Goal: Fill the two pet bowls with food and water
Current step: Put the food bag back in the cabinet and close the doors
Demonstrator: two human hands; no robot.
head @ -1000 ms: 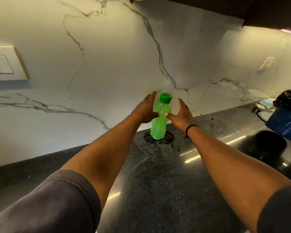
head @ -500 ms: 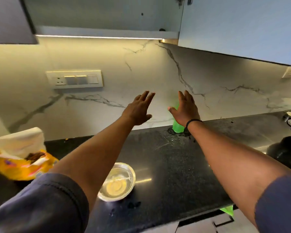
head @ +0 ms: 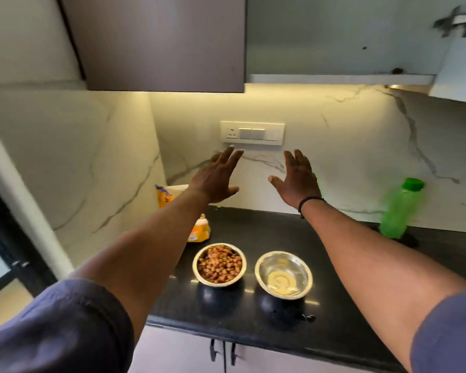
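Observation:
Two steel pet bowls stand side by side near the front edge of the black counter [head: 334, 313]. The left bowl [head: 219, 265] is full of brown kibble. The right bowl [head: 283, 274] holds clear water. A green plastic bottle [head: 398, 210] with its green cap on stands upright at the back right by the wall. A yellow food bag [head: 198, 232] lies behind my left forearm, mostly hidden. My left hand [head: 217, 179] and my right hand [head: 297, 181] are raised above the counter with fingers spread, holding nothing.
A switch plate with a socket [head: 252, 133] is on the marble backsplash just above my hands. Wall cabinets [head: 162, 44] hang overhead. A marble side wall [head: 73, 162] closes the counter on the left. Cupboard door handles [head: 222, 351] show below the counter's front edge.
Both hands let go of the green bottle and pulled back from it, fingers spread. My view swung left and back, bringing both bowls into sight and leaving the bottle at the right.

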